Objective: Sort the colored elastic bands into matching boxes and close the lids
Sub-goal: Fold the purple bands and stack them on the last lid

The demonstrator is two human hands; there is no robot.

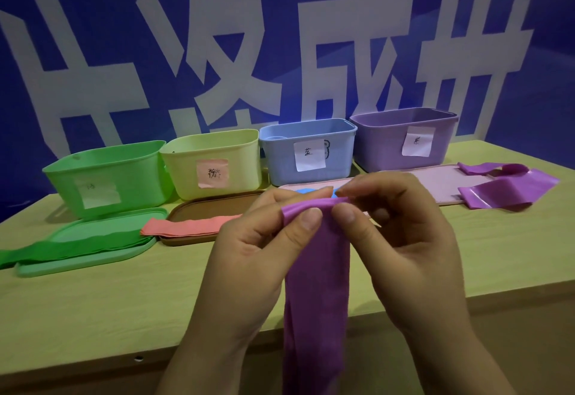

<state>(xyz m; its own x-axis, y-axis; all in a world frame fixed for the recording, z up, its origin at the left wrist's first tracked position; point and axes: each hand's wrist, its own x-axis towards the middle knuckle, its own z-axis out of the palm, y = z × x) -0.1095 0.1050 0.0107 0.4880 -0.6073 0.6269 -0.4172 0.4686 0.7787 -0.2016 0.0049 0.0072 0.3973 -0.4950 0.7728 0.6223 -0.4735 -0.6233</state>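
Sorting station: 4 open boxes, 4 lids on the surface point(93, 301).
Left hand point(249, 248) and right hand point(401, 239) each pinch 1 purple band point(317, 270).

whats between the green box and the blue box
The yellow box, with a pink label, stands between the green box and blue box, seen in the head view.

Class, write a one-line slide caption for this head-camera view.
Both hands, left and right, pinch a purple band before four open labelled boxes.
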